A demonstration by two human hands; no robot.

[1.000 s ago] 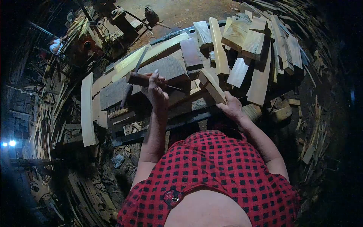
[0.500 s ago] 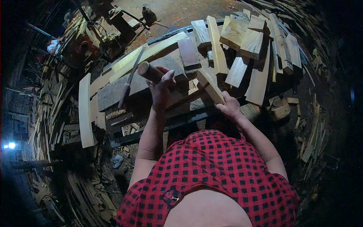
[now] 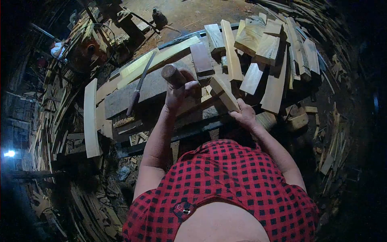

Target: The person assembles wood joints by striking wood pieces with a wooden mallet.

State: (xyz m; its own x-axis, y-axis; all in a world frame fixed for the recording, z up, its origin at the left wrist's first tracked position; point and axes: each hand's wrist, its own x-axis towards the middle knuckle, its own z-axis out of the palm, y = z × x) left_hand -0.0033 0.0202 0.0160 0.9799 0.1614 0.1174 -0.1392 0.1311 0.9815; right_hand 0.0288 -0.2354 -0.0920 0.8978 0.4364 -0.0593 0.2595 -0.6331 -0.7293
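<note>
My left hand (image 3: 177,95) is closed around a thick round wooden piece (image 3: 173,76), its dark flat end tilted up toward me; the rest of the piece is hidden behind the fingers. Over the bench's near edge, my right hand (image 3: 244,114) grips the near end of a rectangular wood block (image 3: 224,94), thumb on top. That block slants away to the left, its far end close to a pale chip of wood. Left of my left hand, a long file (image 3: 141,80) with a dark handle lies across a heavy grey timber (image 3: 121,99).
Cut blocks (image 3: 252,36) and boards are piled at the bench's right. A purplish block (image 3: 201,57) and a long pale board (image 3: 169,56) lie at the back. Another board (image 3: 91,117) juts out at left. Wood strips and a fan (image 3: 90,48) stand beyond; scraps cover the floor.
My left hand has shifted right with the round wooden piece, closer to the block, and the piece stands more upright. My right hand and the block have hardly moved.
</note>
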